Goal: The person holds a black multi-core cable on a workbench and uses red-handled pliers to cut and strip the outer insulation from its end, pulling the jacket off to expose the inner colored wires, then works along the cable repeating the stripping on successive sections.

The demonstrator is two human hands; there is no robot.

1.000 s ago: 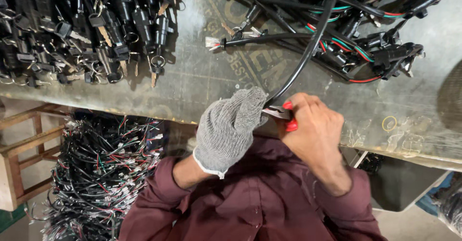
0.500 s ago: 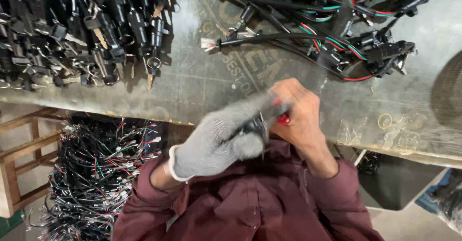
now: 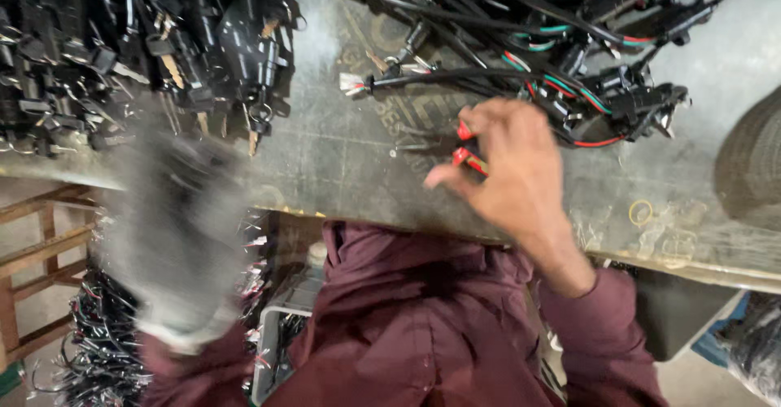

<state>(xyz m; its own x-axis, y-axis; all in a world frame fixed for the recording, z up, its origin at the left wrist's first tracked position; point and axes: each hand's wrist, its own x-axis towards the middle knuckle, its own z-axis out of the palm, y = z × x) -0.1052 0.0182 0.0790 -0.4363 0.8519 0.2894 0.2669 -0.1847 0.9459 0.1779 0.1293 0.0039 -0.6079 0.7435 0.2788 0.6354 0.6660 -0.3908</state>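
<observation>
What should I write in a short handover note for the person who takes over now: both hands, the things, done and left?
Left hand: grey glove, blurred in motion at the bench edge; its grip cannot be told.
Right hand: bare, closed on red-handled pliers above the bench.
Black keyed parts piled far left; wire harnesses far right.
Done: cannot tell.
Left: both piles lie on the bench.

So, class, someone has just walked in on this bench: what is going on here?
A person in a maroon top works at a grey bench. The bare right hand holds red-handled pliers over the bench, beside a tangle of black cable assemblies with red and green wires. The gloved left hand is a blur at the bench edge, below a pile of black keyed parts; whether it holds anything cannot be told. More wire bundles lie below.
</observation>
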